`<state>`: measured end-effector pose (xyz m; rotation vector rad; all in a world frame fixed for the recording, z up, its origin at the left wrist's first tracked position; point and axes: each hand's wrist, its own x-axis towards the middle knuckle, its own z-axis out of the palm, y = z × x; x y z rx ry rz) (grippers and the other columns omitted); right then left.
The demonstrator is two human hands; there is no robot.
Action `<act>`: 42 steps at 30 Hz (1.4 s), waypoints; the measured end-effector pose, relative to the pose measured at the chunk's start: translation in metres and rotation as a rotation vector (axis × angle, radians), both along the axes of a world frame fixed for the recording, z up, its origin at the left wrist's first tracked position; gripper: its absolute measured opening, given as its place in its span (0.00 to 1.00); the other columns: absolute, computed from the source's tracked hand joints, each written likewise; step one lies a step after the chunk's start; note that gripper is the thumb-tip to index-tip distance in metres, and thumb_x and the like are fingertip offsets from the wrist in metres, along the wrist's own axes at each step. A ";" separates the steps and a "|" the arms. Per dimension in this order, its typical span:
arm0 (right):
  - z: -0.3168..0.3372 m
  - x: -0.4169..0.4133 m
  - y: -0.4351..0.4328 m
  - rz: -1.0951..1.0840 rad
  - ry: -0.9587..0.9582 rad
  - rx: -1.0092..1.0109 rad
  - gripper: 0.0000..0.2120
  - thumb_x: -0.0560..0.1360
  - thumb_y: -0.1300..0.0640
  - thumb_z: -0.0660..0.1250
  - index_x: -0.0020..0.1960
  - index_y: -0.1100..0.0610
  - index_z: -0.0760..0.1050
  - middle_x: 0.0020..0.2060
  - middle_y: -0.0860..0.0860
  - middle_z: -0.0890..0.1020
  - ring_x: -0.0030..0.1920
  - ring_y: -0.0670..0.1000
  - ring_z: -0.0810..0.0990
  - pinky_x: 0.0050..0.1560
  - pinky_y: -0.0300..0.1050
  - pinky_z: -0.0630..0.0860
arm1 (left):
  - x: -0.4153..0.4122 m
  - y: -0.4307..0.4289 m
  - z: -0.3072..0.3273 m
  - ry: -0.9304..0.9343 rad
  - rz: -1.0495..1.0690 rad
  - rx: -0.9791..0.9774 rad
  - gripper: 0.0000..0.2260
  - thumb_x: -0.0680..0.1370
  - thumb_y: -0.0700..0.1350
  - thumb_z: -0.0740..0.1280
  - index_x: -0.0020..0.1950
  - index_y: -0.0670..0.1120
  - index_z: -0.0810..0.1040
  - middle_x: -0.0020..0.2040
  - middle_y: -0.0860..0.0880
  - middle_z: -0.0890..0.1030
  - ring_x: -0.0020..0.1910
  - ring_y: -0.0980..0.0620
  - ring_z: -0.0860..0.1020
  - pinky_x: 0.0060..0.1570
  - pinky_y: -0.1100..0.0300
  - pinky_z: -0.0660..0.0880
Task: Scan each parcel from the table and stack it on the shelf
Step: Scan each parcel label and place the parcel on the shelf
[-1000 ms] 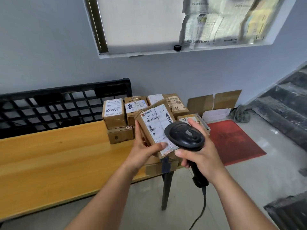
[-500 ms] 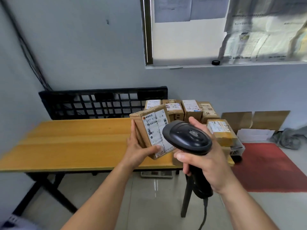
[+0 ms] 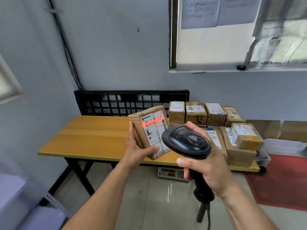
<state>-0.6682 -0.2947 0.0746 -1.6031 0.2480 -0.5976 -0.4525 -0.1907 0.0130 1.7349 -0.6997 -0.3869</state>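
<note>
grey walls meet in a corner at the upper left of the frame, and a whiteboard point(image 3: 216, 47) with papers stuck on it hangs at the upper right. below it a wooden table point(image 3: 93, 138) stands on black legs, with a black plastic pallet point(image 3: 131, 102) leaning against the wall behind it. a cluster of cardboard parcels point(image 3: 216, 123) fills the right end of the table top, some stacked on others. under the table a scale point(image 3: 171, 173) sits on the tiled floor, and a red mat point(image 3: 282, 180) lies at the right edge.

in the middle of the frame the left hand point(image 3: 137, 150) holds one parcel point(image 3: 149, 130) up above the table's front edge, fingers wrapped behind its left side and thumb pressed on the lower front of its white label. the parcel is tilted, label facing the camera. an orange-red line of light crosses the barcode near the top of the label.

just right of it the right hand point(image 3: 204, 165) is closed around the handle of a black scanner point(image 3: 186, 141), whose head points at the label. the scanner's cable point(image 3: 208, 219) runs down to the bottom edge.
</note>
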 end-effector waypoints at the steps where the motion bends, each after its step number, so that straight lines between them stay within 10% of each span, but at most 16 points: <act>1: 0.001 0.003 0.006 0.003 0.000 -0.010 0.43 0.62 0.62 0.76 0.72 0.41 0.63 0.52 0.51 0.85 0.28 0.59 0.78 0.32 0.50 0.80 | 0.004 0.006 0.001 -0.005 0.005 -0.006 0.62 0.52 0.60 0.81 0.73 0.72 0.41 0.72 0.49 0.65 0.71 0.46 0.64 0.70 0.38 0.64; 15: 0.011 0.100 0.152 0.085 -0.042 -0.023 0.45 0.61 0.61 0.79 0.73 0.43 0.64 0.56 0.54 0.82 0.28 0.61 0.78 0.31 0.56 0.80 | 0.090 0.179 0.013 -0.060 0.122 -0.018 0.62 0.52 0.66 0.80 0.74 0.71 0.41 0.74 0.51 0.62 0.73 0.47 0.63 0.69 0.38 0.65; 22: 0.006 0.147 0.247 0.172 -0.064 0.052 0.48 0.60 0.62 0.78 0.74 0.41 0.61 0.43 0.64 0.83 0.27 0.59 0.77 0.28 0.48 0.77 | 0.136 0.281 0.003 -0.056 0.185 -0.040 0.61 0.51 0.65 0.81 0.73 0.72 0.44 0.75 0.52 0.62 0.74 0.48 0.62 0.69 0.39 0.66; 42: 0.029 0.253 0.374 0.491 -0.097 0.008 0.45 0.58 0.59 0.81 0.71 0.40 0.68 0.43 0.53 0.83 0.27 0.58 0.77 0.27 0.49 0.77 | 0.179 0.467 0.046 -0.092 0.555 -0.055 0.57 0.54 0.60 0.80 0.73 0.71 0.47 0.73 0.51 0.65 0.71 0.48 0.66 0.66 0.39 0.70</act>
